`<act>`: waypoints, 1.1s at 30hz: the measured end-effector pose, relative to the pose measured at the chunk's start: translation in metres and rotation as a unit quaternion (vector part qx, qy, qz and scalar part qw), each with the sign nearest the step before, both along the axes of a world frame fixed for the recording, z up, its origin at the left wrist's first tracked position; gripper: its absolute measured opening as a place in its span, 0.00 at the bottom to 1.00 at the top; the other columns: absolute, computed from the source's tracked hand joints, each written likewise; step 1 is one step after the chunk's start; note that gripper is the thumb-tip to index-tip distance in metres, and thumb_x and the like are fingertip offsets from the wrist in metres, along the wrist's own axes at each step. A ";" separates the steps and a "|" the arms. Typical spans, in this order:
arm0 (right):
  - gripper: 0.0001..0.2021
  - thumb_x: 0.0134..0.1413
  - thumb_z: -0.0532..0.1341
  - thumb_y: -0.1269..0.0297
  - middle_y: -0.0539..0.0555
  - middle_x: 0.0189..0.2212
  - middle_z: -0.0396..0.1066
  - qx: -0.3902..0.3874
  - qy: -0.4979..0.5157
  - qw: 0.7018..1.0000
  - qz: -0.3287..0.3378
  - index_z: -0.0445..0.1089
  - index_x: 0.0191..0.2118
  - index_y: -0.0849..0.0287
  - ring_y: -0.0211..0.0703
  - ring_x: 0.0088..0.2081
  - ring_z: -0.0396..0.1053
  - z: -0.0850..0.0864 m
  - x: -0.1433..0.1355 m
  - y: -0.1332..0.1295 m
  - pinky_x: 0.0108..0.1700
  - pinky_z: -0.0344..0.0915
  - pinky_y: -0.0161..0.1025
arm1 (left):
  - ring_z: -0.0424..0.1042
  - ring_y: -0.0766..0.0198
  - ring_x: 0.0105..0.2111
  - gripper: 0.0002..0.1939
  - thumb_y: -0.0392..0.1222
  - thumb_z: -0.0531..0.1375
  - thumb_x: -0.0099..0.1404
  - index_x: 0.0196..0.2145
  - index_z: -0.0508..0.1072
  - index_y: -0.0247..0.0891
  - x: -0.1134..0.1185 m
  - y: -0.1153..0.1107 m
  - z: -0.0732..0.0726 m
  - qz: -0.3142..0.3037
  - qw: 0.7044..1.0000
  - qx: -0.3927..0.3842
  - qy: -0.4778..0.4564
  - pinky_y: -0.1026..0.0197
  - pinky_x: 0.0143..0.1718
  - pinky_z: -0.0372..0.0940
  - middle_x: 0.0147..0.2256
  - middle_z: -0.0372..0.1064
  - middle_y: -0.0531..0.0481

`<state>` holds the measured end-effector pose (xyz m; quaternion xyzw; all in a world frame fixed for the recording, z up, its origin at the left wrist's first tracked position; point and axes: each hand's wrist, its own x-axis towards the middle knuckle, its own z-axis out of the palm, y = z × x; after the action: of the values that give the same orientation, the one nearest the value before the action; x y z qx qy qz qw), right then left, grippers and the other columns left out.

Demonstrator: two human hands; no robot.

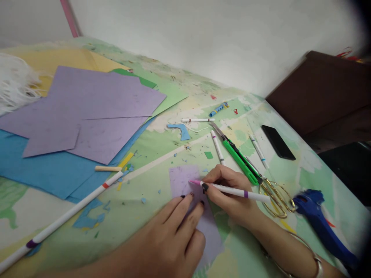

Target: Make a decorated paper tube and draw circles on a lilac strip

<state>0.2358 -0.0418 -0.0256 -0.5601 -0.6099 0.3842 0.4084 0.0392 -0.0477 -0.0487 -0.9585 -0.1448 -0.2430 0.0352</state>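
Observation:
My right hand (230, 193) grips a white marker (257, 195) with a pinkish-purple tip and a purple band. Its tip meets, or hovers just over, a purple strip of paper (183, 177) on the patterned tablecloth. Laid across that strip, with fingers stretched out side by side, is my left hand (179, 227); it covers the strip's middle. Just beyond my right hand lie a green utility knife (242, 162) and gold-handled scissors (275, 195). Another white marker (218, 148) rests above my right knuckles.
Purple sheets (98, 94) overlap blue paper (37, 166) at left, beside white string (17, 83). A long white stick (69, 212) crosses the lower left. A blue glue gun (319, 220) and black phone (278, 143) lie right. Blue scraps (88, 218) are scattered about.

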 end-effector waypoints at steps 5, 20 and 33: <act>0.06 0.46 0.58 0.78 0.44 0.19 0.62 -0.006 -0.002 1.000 -0.001 0.63 0.25 0.59 0.30 0.21 0.54 0.003 0.001 0.004 0.21 0.51 0.29 | 0.65 0.42 0.52 0.05 0.33 0.52 0.61 0.30 0.68 0.34 0.002 -0.001 -0.007 0.006 1.000 -0.021 -0.022 0.44 0.52 0.60 0.49 0.69 0.36; 0.07 0.45 0.57 0.78 0.45 0.19 0.61 -0.001 -0.028 1.000 0.010 0.63 0.24 0.59 0.31 0.21 0.55 0.005 0.001 0.004 0.21 0.52 0.29 | 0.63 0.45 0.54 0.05 0.33 0.53 0.62 0.31 0.67 0.35 0.000 0.000 -0.006 0.007 0.999 -0.031 -0.021 0.45 0.53 0.59 0.49 0.69 0.39; 0.07 0.46 0.57 0.78 0.45 0.19 0.62 -0.003 -0.024 1.000 0.012 0.63 0.25 0.59 0.31 0.21 0.55 0.004 0.002 0.004 0.21 0.53 0.30 | 0.62 0.44 0.55 0.04 0.35 0.53 0.62 0.32 0.68 0.35 -0.001 0.002 0.000 -0.002 0.999 -0.048 -0.010 0.44 0.54 0.57 0.50 0.68 0.38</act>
<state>0.2378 -0.0379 -0.0215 -0.5630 -0.6247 0.3776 0.3875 0.0378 -0.0456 -0.0482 -0.9568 -0.1551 -0.2456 -0.0128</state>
